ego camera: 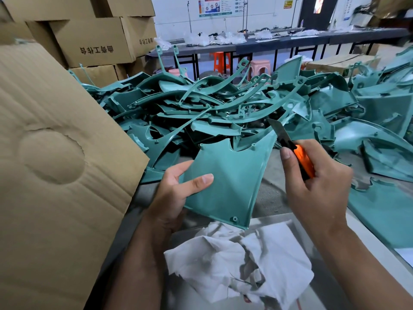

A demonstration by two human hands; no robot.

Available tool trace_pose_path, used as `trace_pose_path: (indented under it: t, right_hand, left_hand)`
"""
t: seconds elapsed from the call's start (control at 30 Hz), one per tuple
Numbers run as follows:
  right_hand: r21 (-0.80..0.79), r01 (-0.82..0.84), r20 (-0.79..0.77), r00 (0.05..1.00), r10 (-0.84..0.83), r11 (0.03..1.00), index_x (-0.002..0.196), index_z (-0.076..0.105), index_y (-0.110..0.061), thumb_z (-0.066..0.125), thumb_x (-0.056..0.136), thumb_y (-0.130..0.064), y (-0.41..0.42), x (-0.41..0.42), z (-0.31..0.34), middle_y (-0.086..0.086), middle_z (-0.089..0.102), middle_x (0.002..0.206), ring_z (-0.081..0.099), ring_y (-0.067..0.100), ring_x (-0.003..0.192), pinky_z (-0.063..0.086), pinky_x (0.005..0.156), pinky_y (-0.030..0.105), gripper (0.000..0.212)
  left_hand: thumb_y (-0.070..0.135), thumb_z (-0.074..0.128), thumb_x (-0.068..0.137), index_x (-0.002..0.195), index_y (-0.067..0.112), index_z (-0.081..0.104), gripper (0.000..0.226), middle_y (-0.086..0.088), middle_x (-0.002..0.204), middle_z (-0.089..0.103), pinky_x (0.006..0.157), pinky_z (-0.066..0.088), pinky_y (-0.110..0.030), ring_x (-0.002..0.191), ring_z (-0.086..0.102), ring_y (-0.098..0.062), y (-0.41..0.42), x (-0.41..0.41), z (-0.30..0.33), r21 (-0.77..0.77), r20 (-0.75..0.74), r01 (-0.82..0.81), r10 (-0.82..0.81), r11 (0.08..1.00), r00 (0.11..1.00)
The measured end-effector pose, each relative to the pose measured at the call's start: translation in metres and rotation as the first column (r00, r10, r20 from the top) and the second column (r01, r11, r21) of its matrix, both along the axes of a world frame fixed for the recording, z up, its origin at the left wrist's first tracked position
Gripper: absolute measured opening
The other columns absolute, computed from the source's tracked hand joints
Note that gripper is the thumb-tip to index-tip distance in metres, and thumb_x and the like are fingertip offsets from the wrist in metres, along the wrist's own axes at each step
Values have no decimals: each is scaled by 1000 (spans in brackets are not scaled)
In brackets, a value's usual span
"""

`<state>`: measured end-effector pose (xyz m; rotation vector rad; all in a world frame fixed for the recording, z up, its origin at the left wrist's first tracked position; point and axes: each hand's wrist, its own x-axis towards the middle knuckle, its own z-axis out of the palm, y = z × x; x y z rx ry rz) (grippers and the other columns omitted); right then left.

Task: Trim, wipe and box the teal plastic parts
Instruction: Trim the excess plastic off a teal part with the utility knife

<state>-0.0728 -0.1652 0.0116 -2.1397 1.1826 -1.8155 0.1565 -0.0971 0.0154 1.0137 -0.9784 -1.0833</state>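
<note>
I judge the job barely begun; my left hand (176, 193) pinches one teal part (225, 182) above the bench's near edge, my right hand (317, 189) grips the knife (290, 146) at its upper right edge; the heap (201, 113) waits untrimmed, the rag (241, 260) idle.

- To my left, stacked cardboard cartons (93, 39) rise high, some printed with black characters.
- Ahead, a long dark table (290, 42) on black legs carries clear bags and clutter.
- Under it stand orange (221, 61) and pink stools (260, 68).
- Posters (215, 6) hang on the white back wall (174, 21).
- The floor looks pale blue-grey.
</note>
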Motion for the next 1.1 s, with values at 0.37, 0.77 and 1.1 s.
trace_pose_path:
  t: [0.37,0.77,1.1]
  right_hand:
    - [-13,-3,88,996,4,1000,85,59,-16,61,107,-28,2,4,-2,-9,44,59,44,17,53,27,49,17,25]
    - [80,-330,249,920,302,940,80,53,-9,56,107,-38,-6,-2,-6,14,46,62,44,39,53,36,46,55,40]
    - [98,-487,332,838,433,868,78,54,-8,53,107,-45,-3,-4,3,6,44,57,42,27,46,35,43,29,47]
  left_hand:
    - [9,70,76,110,-1,72,35,-21,100,76,65,59,-33,82,74,-29,-1,-9,0,-3,-49,-13,13,1000,999]
    - [25,78,69,107,9,77,42,-19,104,76,71,59,-35,88,73,-31,0,-4,-1,-9,-36,23,-24,1000,999]
    - [12,72,71,104,11,79,33,-15,99,76,67,60,-33,83,75,-27,-2,-3,-1,-14,-123,97,-98,995,988]
